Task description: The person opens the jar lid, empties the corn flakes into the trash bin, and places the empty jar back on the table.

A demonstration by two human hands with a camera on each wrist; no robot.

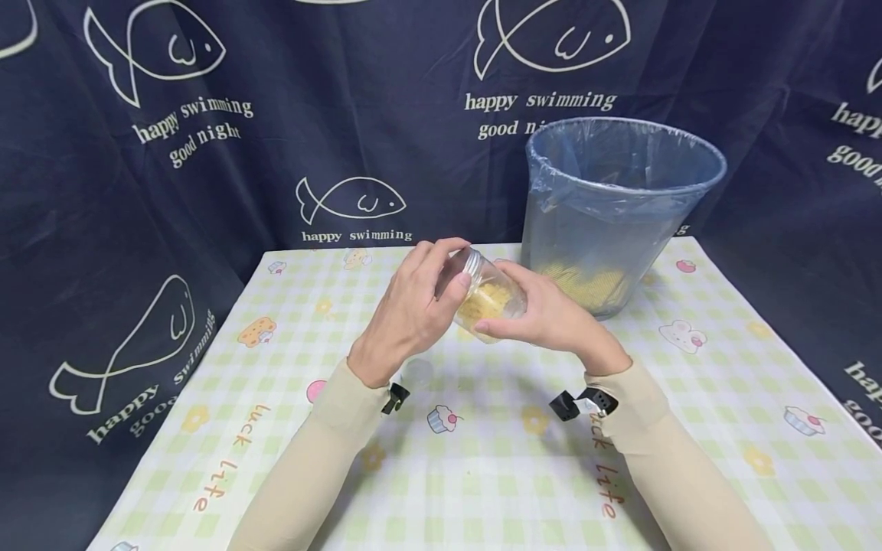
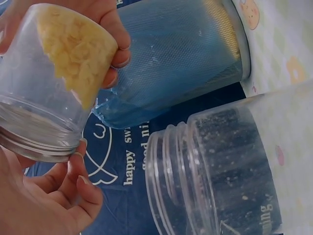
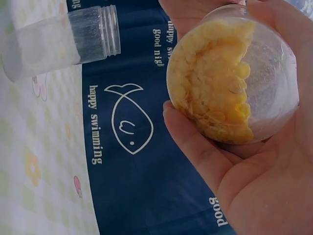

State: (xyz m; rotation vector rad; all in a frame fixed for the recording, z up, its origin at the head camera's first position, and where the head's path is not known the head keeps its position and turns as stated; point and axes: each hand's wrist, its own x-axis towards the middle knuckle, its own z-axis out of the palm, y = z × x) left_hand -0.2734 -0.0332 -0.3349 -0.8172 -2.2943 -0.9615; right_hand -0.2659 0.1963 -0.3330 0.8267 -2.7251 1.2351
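Note:
Both hands hold a clear jar (image 1: pixel 491 300) tilted above the table, partly filled with small yellow rounded pieces (image 3: pixel 215 83). My left hand (image 1: pixel 413 302) grips its silver-rimmed end (image 2: pixel 36 149), fingers and thumb around the rim. Around the base end curls my right hand (image 1: pixel 540 306), thumb on the near side. The pieces lie slanted along one side of the jar. A second clear jar (image 2: pixel 230 166), with a bare threaded mouth and no lid on it, stands upright on the table; the right wrist view shows this jar (image 3: pixel 88 41) too.
A tall mesh wastebasket (image 1: pixel 599 229) with a blue plastic liner stands at the back right, something yellow showing through its lower part. The checked tablecloth (image 1: pixel 482 474) covers the table. A dark blue curtain (image 1: pixel 427 115) with fish drawings hangs behind.

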